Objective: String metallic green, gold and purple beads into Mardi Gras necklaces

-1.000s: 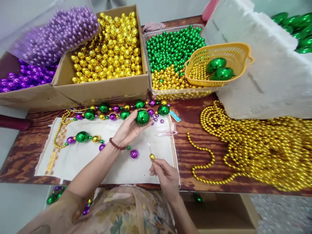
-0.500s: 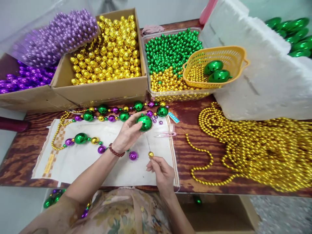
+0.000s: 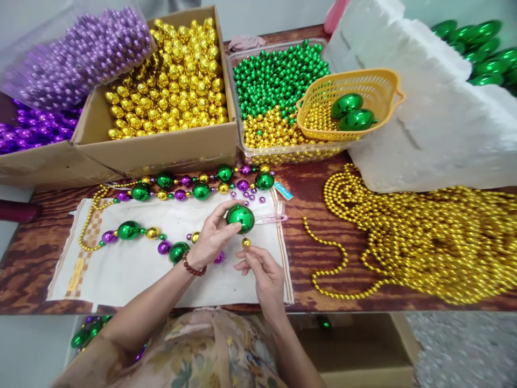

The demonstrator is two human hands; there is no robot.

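My left hand (image 3: 214,231), with a dark red beaded bracelet on its wrist, grips a large shiny green bead (image 3: 240,217) between thumb and fingers. Just below it is a small gold bead (image 3: 246,243), with a short piece of thin line or needle between the two. The fingertips of my right hand (image 3: 262,272) are pinched at the underside of that gold bead. To the left, a bead strand with a green bead (image 3: 129,230) and purple and gold ones lies on the white cloth (image 3: 133,275). Part of this strand is hidden behind my left hand.
Behind the cloth lies another mixed bead strand (image 3: 201,191). A cardboard box (image 3: 161,143) of gold beads, a clear tub (image 3: 238,91) of green and gold beads, and a yellow basket (image 3: 388,102) stand farther back. Gold bead chains (image 3: 440,248) are heaped right, near pink-handled snips (image 3: 278,218).
The green bead has come down toward me in my left hand. The gold bead has moved up close under it, shortening the exposed line. The whole view has shifted slightly.
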